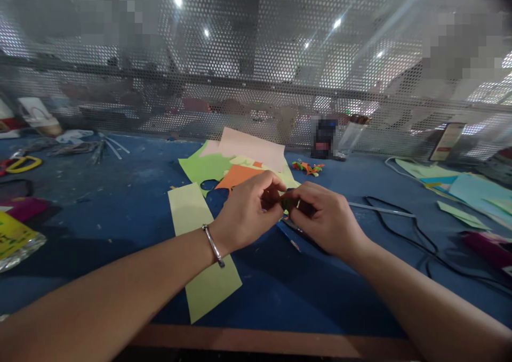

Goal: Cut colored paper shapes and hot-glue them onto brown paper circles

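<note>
My left hand point(252, 210), with a silver bangle at the wrist, and my right hand point(328, 212) meet over the middle of the table. Thumbs and fingertips of both are pinched on a small green paper piece point(285, 204), mostly hidden by the fingers. Under my left wrist lies a pale yellow-green paper strip point(192, 210). Just beyond the hands is an orange paper sheet point(236, 176), overlapping green paper with cut-out holes point(204, 169) and a pale pink sheet point(252, 147). Below the fingertips lies a blue pen point(288, 236).
Small orange-and-green paper pieces point(308, 167) lie beyond my right hand. A black cord point(420, 239) and paper sheets point(476, 188) are on the right. Yellow-handled scissors point(24, 164) and a yellow packet point(18, 239) sit left. A perforated metal screen point(248, 85) closes the back.
</note>
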A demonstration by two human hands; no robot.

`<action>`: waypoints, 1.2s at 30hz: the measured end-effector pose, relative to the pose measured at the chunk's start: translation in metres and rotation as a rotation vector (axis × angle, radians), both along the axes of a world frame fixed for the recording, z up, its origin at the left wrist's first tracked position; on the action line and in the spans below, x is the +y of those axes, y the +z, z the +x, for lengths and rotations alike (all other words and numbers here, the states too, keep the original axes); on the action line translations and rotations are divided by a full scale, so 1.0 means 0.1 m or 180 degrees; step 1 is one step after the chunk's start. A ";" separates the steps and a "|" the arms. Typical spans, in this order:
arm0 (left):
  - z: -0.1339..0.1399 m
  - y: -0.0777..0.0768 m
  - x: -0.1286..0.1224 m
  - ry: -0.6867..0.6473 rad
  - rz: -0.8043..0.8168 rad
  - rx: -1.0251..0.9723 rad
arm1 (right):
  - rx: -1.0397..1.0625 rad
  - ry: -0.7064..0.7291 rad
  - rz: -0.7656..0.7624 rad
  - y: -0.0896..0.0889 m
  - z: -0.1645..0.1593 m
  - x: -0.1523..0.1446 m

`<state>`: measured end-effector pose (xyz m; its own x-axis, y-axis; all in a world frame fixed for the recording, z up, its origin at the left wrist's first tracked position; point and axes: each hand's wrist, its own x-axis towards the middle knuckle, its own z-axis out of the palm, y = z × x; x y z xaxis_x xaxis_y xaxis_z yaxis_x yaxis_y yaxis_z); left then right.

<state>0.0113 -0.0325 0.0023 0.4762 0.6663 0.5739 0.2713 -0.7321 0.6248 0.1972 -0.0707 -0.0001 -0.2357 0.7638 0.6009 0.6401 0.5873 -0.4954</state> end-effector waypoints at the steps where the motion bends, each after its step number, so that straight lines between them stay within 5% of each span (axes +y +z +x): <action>1: 0.00 0.00 0.00 -0.0004 0.0001 0.0032 | -0.0019 0.0013 -0.0005 0.00 0.00 0.00; 7: -0.03 0.02 0.02 -0.0195 -0.0253 -0.0006 | -0.0166 0.0132 -0.0044 0.00 0.04 0.04; 21: -0.10 0.04 0.22 -0.0700 -0.2116 -0.0798 | -0.0283 0.0314 -0.0003 -0.01 0.05 0.04; 27: -0.17 0.12 0.25 -0.0891 -0.3114 -0.0529 | -0.0201 0.0449 -0.0194 -0.02 0.03 0.02; 36: -0.23 0.16 0.30 -0.1358 -0.3486 0.0017 | -0.0165 0.0823 -0.0624 -0.01 0.00 -0.05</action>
